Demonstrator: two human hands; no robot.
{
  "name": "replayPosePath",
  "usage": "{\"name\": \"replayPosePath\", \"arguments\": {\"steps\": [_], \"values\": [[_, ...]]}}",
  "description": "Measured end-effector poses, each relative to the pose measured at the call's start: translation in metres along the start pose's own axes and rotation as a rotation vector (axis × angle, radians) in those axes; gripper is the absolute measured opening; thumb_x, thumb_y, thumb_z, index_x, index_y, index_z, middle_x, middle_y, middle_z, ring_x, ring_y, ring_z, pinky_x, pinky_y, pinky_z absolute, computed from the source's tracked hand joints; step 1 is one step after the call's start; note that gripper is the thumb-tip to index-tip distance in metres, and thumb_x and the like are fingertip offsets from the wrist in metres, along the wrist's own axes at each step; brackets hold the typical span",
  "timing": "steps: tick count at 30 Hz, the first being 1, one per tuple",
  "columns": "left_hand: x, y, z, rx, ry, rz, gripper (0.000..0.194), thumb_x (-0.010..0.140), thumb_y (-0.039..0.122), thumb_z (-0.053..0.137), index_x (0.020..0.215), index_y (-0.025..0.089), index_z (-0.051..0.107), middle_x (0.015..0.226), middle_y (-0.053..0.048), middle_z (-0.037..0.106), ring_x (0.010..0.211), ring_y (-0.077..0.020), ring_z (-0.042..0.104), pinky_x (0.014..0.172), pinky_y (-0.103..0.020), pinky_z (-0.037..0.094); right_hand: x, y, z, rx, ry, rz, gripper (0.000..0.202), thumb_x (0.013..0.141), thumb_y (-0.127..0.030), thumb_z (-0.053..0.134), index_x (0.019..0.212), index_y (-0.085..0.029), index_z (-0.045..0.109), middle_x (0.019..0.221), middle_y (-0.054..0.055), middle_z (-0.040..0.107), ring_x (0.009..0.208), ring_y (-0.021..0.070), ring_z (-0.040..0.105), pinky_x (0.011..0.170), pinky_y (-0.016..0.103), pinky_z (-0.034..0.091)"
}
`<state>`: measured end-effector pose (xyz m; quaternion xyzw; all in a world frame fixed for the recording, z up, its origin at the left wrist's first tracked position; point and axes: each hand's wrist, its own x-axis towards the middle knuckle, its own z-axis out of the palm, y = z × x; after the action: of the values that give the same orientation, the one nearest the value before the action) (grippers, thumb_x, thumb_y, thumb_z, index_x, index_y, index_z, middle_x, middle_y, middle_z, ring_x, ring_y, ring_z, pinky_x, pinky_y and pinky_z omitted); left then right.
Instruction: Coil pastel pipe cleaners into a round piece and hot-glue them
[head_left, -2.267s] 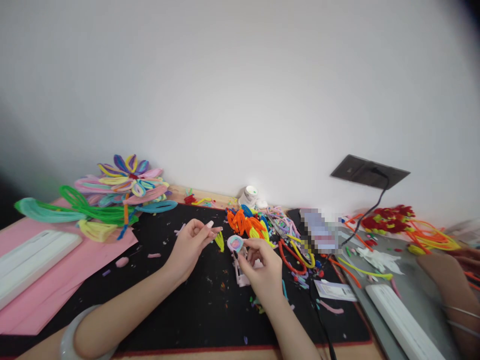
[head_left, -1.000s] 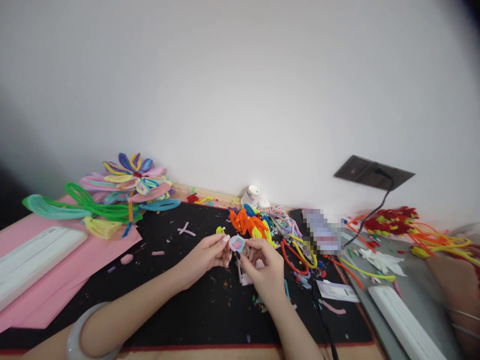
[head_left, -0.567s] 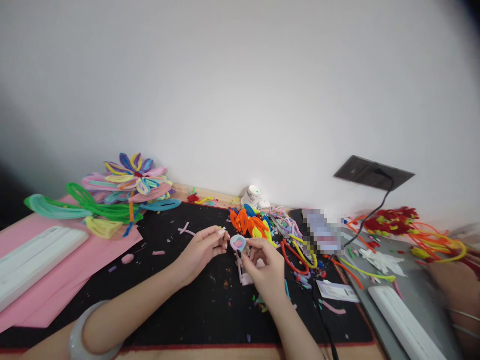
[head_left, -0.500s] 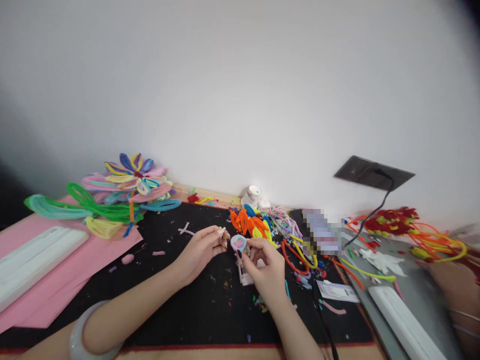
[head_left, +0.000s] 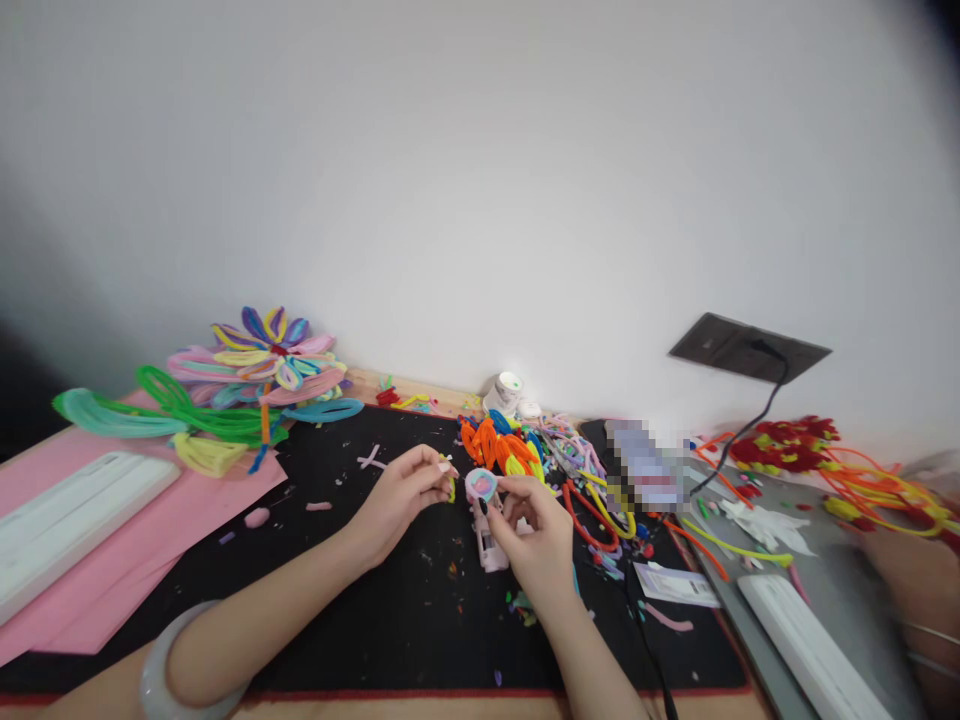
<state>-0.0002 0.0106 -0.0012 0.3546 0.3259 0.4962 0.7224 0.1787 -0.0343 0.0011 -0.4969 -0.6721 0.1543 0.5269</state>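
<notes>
**Before a pale wall (head_left: pixel 480 200), above a black mat (head_left: pixel 352 630): light pieces in fingertip grips**

The plain wall rises behind a wooden counter (head_left: pixel 420 707). Across the counter lies the dark, red-edged mat, scattered with coloured scraps. Pink sheets (head_left: pixel 217 510) extend beneath its left end, or beside it; the overlap is unclear. A many-petalled fuzzy flower (head_left: pixel 279 350) occupies the far left, and an orange bundle (head_left: pixel 487 442) lies beyond the hands.

The right hand (head_left: pixel 544 550) pinches a round pastel piece (head_left: pixel 481 485) by its edge, over the middle of the mat. The left hand (head_left: pixel 394 503), just beside it, grasps a yellow piece (head_left: pixel 451 489) between closed fingertips. A pale pink frame (head_left: pixel 491 550) shows below the right hand; whether it is joined to the round piece cannot be told.

Judged by appearance, the round piece is light and rather firm; a rim hold suits it, leaving its face untouched. The yellow piece, mostly hidden and the smallest, appears soft, fuzzy and easily crushed. It is unlikely to slip, and is best taken at one end with slight pressure.
</notes>
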Motion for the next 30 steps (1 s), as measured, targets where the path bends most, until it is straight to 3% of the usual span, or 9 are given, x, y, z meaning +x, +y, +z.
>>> {"name": "replayPosePath", "arguments": {"steps": [3, 9, 19, 30], "values": [[-0.0012, -0.0035, 0.0014, 0.053, -0.084, -0.090, 0.018, 0.080, 0.033, 0.068, 0.079, 0.018, 0.060, 0.073, 0.000, 0.063, 0.066, -0.0123, 0.056, 0.065, -0.026, 0.044, -0.0007, 0.0015, 0.0002, -0.003, -0.007, 0.001, 0.015, 0.078, -0.015, 0.064, 0.091, -0.022, 0.063, 0.069, -0.002, 0.057, 0.053, 0.0133, 0.053, 0.051, 0.027, 0.046], [-0.0018, -0.0071, 0.0039, 0.133, -0.172, -0.099, 0.033, 0.081, 0.045, 0.066, 0.072, 0.014, 0.062, 0.066, 0.000, 0.058, 0.059, -0.0101, 0.050, 0.062, -0.025, 0.041, -0.0001, -0.0007, 0.0014, 0.004, -0.032, -0.022, 0.020, 0.076, -0.012, 0.063, 0.093, -0.022, 0.063, 0.078, 0.000, 0.063, 0.054, 0.0126, 0.055, 0.050, 0.026, 0.047], [0.0007, -0.0100, 0.0008, 0.162, -0.181, -0.061, 0.030, 0.079, 0.043, 0.068, 0.070, 0.015, 0.060, 0.063, 0.002, 0.054, 0.058, -0.0105, 0.047, 0.057, -0.025, 0.036, -0.0022, 0.0014, 0.0023, 0.018, -0.036, -0.035, 0.020, 0.076, -0.013, 0.064, 0.093, -0.023, 0.062, 0.082, 0.001, 0.064, 0.055, 0.0124, 0.055, 0.050, 0.025, 0.048], [0.0000, -0.0053, 0.0021, 0.190, -0.117, -0.005, 0.031, 0.080, 0.041, 0.066, 0.065, 0.017, 0.055, 0.060, 0.004, 0.051, 0.056, -0.0104, 0.044, 0.057, -0.025, 0.033, 0.0006, -0.0019, 0.0024, -0.009, -0.026, -0.019, 0.020, 0.076, -0.013, 0.063, 0.093, -0.023, 0.062, 0.074, 0.000, 0.063, 0.053, 0.0120, 0.054, 0.049, 0.024, 0.047]]}}
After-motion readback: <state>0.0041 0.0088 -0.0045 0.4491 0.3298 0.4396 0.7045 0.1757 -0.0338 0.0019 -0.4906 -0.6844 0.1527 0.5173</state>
